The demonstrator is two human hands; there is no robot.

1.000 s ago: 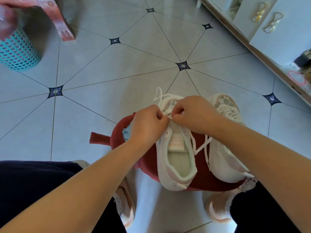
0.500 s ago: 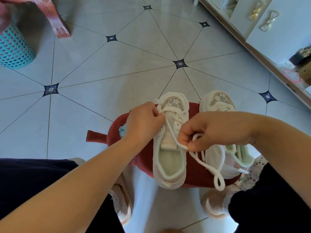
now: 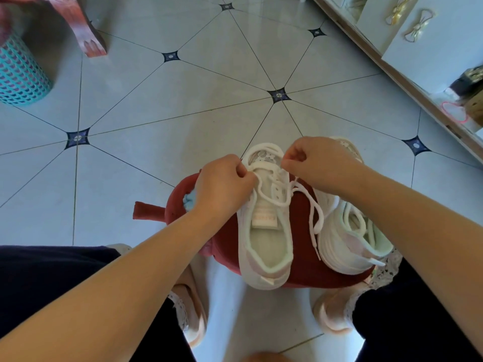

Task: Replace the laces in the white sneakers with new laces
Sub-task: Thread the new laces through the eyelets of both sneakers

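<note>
Sneaker in work: the first sneaker (image 3: 264, 252) lies on a red cushion (image 3: 303, 262) on the tiled floor (image 3: 156, 113), toe pointing away from the person, heel toward them.
Second sneaker: the second sneaker (image 3: 347, 244) sits just beside it on the right, tipped over, with loose lacing heaped in its opening.
Left hand: the left hand (image 3: 224, 184) is curled, pinching the lace at the left edge of the eyelet rows near the toe.
Right hand: the right hand (image 3: 318, 163) is curled too, pinching the same lace at the right edge, opposite.
Lace: the lace (image 3: 312, 232) crosses the tongue in a slack loop, and a long tail trails over the cushion between the two shoes.
Step in hand: probably seating the lace in the lowest eyelets and evening its two ends.
Doing it well: pull both sides outward with equal tension, keep the flat lace untwisted, and compare the tails before threading higher.
Risk: an uneven pull would likely leave one end too short to tie.
</note>
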